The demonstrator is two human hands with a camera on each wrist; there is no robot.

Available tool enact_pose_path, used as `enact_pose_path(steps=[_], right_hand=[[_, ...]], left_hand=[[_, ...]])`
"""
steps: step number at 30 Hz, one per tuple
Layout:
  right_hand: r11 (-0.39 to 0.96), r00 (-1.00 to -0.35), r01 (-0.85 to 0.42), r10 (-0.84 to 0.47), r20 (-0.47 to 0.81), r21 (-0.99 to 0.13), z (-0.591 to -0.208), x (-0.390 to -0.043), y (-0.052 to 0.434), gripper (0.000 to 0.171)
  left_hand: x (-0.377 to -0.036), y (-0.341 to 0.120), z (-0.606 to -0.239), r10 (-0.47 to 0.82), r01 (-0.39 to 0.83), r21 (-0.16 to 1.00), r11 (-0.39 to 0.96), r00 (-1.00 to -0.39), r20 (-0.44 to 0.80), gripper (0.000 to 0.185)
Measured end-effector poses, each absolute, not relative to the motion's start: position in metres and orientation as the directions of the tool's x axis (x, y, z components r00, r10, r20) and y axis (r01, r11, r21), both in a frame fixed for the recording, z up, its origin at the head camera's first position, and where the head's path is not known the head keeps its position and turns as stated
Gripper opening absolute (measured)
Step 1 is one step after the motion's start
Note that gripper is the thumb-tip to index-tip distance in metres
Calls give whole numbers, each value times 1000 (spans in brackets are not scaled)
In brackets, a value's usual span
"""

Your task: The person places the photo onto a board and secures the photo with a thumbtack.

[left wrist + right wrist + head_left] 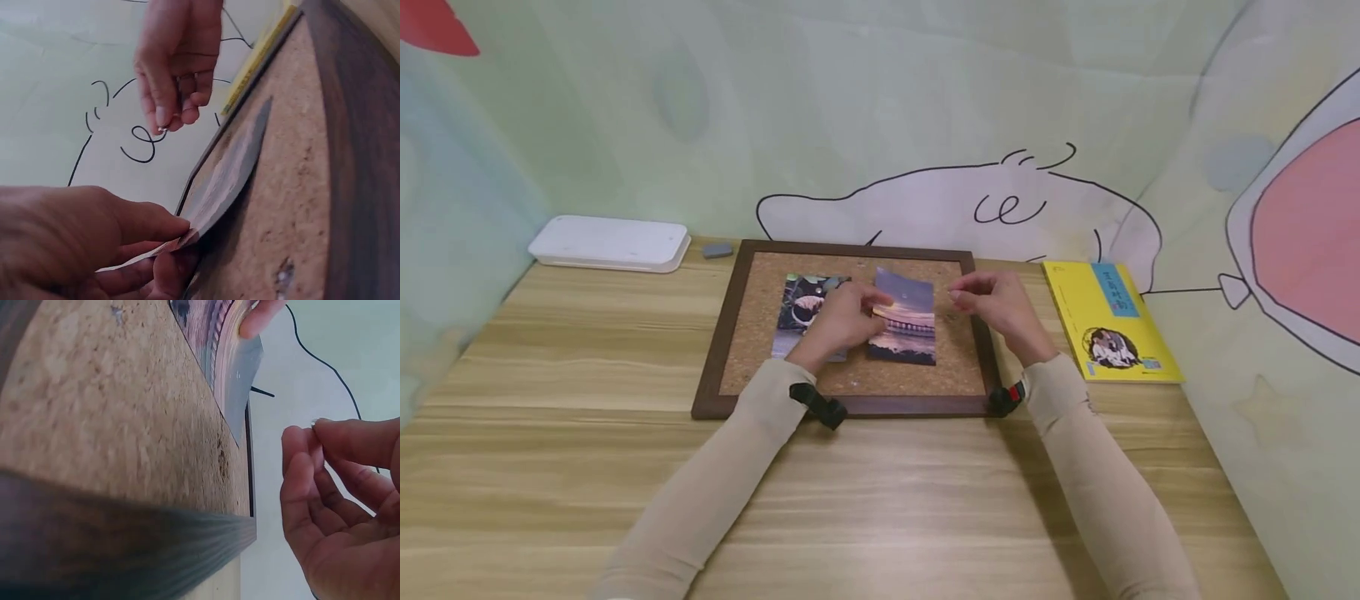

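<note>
A sunset photo (904, 327) of a pier over water lies on the cork board (955, 367), right of the board's middle, with its near edge flat and its upper left part lifted. The left hand (842, 321) pinches that photo at its left edge between thumb and curled fingers. The left wrist view shows what the head view does not: the sheet bows upward from the cork, its far corner pointing off the surface, held by the fingertips (172, 228) at the low end. The right wrist view catches the same curl from the other side, with a left fingertip on the photo's top edge.

The right hand (996, 304) hovers just right of the photo, above the board's right side, not touching the photo. In the head view its fingers look only loosely bent; the right wrist view shows thumb and forefinger tips (315, 428) pressed together on something tiny and pale, too small to make out.

A second, darker photo (797, 312) lies on the cork to the left, partly under the left hand. The board's dark wooden frame (715, 358) rests on the table (587, 350). A yellow book (1105, 325) lies to the right, a white flat case (610, 243) and a small grey piece (717, 249) at the back left.
</note>
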State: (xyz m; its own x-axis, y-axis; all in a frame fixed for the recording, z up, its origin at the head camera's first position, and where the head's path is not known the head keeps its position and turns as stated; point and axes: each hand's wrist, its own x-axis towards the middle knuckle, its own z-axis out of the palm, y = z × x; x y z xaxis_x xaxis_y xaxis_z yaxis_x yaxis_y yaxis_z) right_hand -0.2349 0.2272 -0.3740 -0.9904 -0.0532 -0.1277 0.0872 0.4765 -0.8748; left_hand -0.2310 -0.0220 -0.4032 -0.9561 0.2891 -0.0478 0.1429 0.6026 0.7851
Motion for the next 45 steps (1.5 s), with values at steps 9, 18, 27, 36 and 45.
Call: enact_pose_path(steps=[9,18,27,36,45], right_hand=[[552,-967,143,-97,-234,-821,-374,-251,211,16],[652,-965,-5,-201,-167,-759,-386,-278,192,7],[714,-956,-12,-215,-202,-700,-393,-286,185,5],[711,-956,37,-180,-232,-702,-393,-288,181,9],[715,-953,123,-109,-283,-688,-390,-292,178,13]], left_hand=[[-227,-7,-410,313,238,707,666,-949,25,38],[-228,-13,-408,325,233,692,683,-946,-2,39],[-229,-14,-411,333,216,710,670,-943,-26,39],[-229,-15,-410,329,214,717,664,-944,-23,38],[-229,-15,-408,331,233,712,662,-944,1,38]])
